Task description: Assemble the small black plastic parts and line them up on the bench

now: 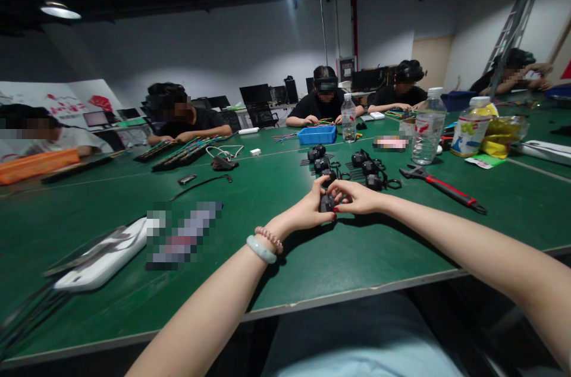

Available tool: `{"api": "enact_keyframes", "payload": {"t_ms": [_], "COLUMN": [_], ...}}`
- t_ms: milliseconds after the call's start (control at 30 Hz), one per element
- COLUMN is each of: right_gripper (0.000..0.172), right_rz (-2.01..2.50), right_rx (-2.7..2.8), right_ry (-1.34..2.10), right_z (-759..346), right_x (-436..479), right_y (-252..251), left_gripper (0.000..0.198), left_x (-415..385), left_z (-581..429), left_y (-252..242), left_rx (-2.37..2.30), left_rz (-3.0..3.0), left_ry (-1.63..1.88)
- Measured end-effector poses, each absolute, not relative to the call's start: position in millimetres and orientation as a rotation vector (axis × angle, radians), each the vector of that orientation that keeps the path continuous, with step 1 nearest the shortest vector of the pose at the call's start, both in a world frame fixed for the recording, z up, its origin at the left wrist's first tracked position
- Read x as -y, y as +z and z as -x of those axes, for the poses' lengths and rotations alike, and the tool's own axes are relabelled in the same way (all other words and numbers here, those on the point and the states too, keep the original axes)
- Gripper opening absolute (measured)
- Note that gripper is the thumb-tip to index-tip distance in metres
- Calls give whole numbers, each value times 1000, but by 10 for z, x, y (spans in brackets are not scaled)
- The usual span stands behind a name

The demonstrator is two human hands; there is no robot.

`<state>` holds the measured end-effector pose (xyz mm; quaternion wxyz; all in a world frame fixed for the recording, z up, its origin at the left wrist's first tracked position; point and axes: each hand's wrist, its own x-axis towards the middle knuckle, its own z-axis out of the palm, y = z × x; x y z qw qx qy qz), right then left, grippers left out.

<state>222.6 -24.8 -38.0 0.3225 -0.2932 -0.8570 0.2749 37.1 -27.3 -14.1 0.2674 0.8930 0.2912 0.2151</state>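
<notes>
Both hands meet around a small black part (327,203) low over the green table (294,282). My left hand (307,207) grips it from the left with thumb and fingers curled. From the other side, the fingers of my right hand (354,197) close on the same part. Its exact kind is partly hidden by the fingers. Just beyond the hands, several similar black parts (358,157) lie in two rows, some with thin pins or wires and black rings (394,184) beside them.
An adjustable wrench (446,189) with red-black handle lies to the right. Behind it stand a clear bottle (429,127) and a labelled bottle (470,127). A blue tray (317,135) sits farther back. At left lies a white power strip (104,255). Several people work across the table.
</notes>
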Motion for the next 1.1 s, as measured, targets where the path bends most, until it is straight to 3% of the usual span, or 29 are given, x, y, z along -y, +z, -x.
{"api": "enact_keyframes", "payload": {"t_ms": [1100], "right_gripper": [22], "right_rz": [890], "right_rx": [2276], "right_ry": [531], "right_z": [-2219], "right_x": [191], "right_y": [-378], "left_gripper": [82], "left_x": [273], "left_z": [-368], "left_y": [-137], "left_rx": [-852], "left_rz": [-2404], "left_ry": [552]}}
